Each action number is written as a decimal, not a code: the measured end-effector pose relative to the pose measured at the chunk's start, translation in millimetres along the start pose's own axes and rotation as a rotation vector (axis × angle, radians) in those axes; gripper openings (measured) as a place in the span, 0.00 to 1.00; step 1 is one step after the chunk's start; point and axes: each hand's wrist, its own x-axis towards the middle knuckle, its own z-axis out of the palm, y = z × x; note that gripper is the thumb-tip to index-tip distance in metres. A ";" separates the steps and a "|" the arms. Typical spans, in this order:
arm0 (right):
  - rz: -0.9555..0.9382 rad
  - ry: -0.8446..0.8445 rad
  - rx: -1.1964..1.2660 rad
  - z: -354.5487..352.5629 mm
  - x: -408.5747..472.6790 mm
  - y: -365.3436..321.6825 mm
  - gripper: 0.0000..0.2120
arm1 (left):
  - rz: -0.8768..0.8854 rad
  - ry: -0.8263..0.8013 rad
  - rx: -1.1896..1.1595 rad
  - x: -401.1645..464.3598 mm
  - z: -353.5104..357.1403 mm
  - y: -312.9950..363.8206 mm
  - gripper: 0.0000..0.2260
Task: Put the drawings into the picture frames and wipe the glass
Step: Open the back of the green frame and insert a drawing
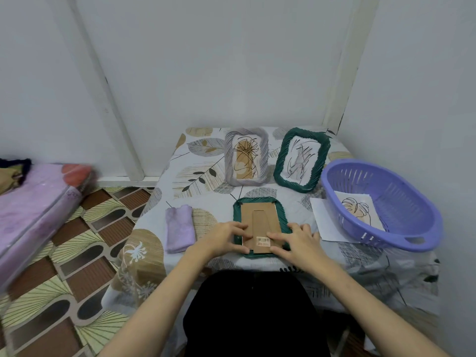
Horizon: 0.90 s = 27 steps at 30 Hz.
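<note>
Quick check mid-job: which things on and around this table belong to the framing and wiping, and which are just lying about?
Job: face-down green frame under both hands; grey frame and green frame, both filled; drawing in the purple basket; blank sheet; lilac cloth.

Lying about: pink mattress; clothes on it.

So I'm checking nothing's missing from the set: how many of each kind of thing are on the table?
Green picture frames: 2, one standing, one face down under both hands
Grey picture frame: 1
Purple basket: 1
Lilac cloth: 1
Loose drawing in basket: 1
Blank paper sheet: 1
Total: 7
</note>
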 end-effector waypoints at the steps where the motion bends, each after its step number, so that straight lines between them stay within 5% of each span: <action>1: 0.000 0.000 0.000 0.4 -0.2 0.2 0.21 | 0.011 -0.004 0.031 -0.6 0.3 -0.3 0.22; 12: 0.017 0.031 0.011 8.3 -2.4 1.3 0.21 | 0.054 0.248 -0.089 -8.7 31.0 -8.1 0.14; 17: 0.018 0.045 0.090 14.3 -6.1 4.2 0.20 | 0.000 0.403 -0.206 -9.6 40.4 -3.4 0.18; 27: 0.070 0.110 0.227 28.2 -12.6 3.8 0.35 | -0.102 0.310 -0.140 -9.9 43.2 -0.9 0.22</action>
